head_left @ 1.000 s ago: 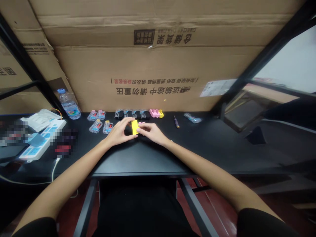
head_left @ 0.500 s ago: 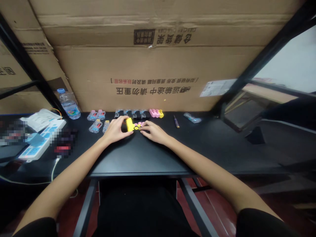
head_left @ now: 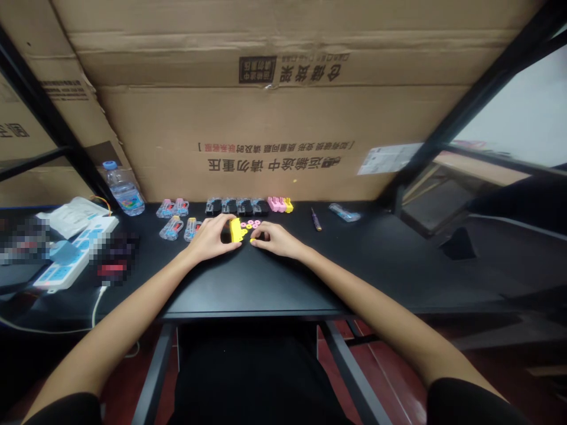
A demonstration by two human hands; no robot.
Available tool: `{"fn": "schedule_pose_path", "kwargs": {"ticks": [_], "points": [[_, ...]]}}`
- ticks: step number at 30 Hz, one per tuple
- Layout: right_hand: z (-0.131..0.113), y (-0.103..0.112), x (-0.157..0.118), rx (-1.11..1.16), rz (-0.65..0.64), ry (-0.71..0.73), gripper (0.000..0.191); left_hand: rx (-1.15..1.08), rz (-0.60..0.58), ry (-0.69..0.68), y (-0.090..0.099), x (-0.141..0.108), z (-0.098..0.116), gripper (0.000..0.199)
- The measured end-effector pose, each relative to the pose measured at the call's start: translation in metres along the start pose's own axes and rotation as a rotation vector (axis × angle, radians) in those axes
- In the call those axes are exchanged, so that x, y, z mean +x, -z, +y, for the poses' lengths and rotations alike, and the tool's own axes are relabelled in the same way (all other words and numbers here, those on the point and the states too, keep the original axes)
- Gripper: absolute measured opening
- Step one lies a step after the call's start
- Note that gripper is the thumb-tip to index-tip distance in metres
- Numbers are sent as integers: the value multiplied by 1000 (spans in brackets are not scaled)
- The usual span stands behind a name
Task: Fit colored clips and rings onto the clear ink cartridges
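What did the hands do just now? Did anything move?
The hands came down toward the tabletop. The left hand still has its fingers at the yellow plastic piece, which is lower now. The right hand moved off to the right, leaving the small pink and yellow rings in view. The water bottle, black cartridges and screwdriver stayed put.

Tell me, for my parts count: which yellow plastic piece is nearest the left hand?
The chunky yellow plastic piece right by the left hand. The other yellow piece sits far off beside the pink pieces, and the small yellow rings are far smaller.
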State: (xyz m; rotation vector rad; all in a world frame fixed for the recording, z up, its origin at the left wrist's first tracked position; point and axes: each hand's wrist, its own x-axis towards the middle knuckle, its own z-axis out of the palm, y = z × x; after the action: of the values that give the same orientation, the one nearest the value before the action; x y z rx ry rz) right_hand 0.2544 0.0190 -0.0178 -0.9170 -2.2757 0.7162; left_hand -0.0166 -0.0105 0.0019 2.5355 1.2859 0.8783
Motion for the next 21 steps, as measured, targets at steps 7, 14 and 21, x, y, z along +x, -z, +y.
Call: {"fn": "schedule_pose_path", "kwargs": {"ticks": [7, 14, 21], "points": [[-12, -5, 0, 364, 18, -73, 33, -14, -30, -34, -3, 0, -1, 64], [-20, -10, 1, 420, 66, -90, 39, -36, -67, -90, -4, -1, 4, 62], [-18, -12, 1, 432, 39, -82, 37, -36, -74, -82, -3, -1, 7, 60]]}}
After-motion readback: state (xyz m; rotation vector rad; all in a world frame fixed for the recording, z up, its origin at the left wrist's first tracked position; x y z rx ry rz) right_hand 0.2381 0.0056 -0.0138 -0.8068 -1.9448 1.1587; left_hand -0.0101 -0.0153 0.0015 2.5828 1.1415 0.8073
